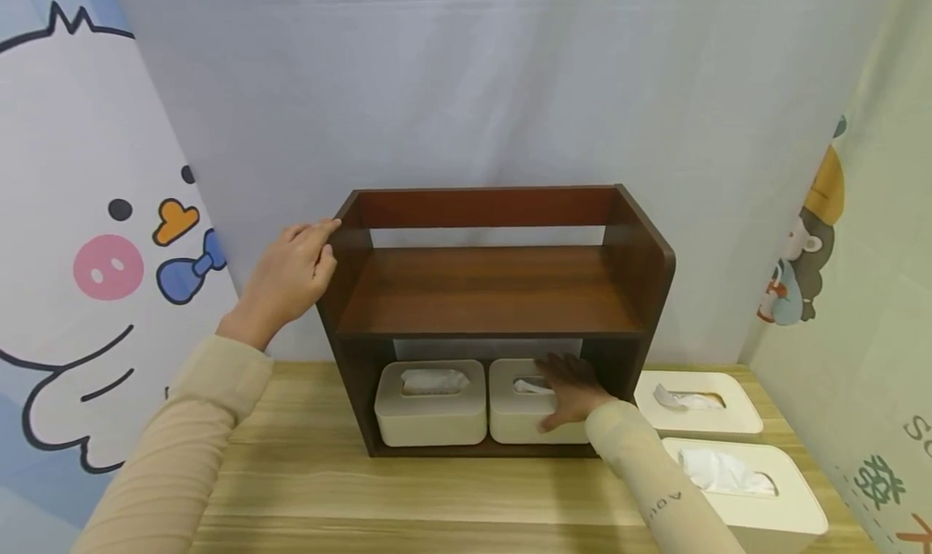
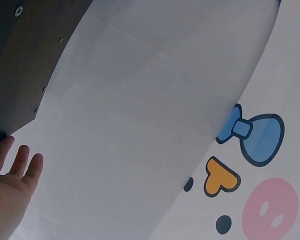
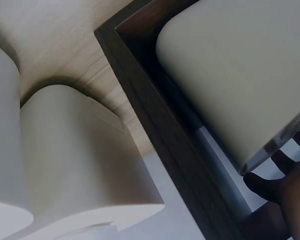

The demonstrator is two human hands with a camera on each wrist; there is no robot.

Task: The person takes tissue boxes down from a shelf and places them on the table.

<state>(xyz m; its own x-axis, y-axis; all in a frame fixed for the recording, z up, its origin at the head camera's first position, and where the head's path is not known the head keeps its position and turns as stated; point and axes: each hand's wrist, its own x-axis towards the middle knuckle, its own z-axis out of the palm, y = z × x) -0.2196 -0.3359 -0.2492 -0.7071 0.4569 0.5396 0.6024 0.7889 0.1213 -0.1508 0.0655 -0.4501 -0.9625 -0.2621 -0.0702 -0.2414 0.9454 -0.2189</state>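
2 hands are at a brown shelf unit (image 1: 488,291). the fingers of the right hand (image 1: 571,388) are spread wide over the right part of a tissue box (image 1: 513,416), with the thumb well apart from the others and down by the front edge; whether they grip it, the pictures do not tell. the fingers of the left hand (image 1: 291,271) are fairly straight and loose, and the foremost touches the edge of the unit's left side panel (image 2: 30,65), near its top; whether the thumb presses there too is hard to tell.

the tissue box by the right hand sits upright on the lower shelf, right half, with white tissue in its slot. just beside it on the left is a 2nd box (image 1: 431,420), of the same cream colour. outside the unit, to its right, are 2 more: a back box (image 1: 731,399) and a front box (image 1: 794,505), each with tissue showing.

everything stands on a wood-grain table (image 1: 291,481). behind hangs a pale cloth (image 1: 473,77), and on the left is a big white cartoon bird (image 1: 58,174).
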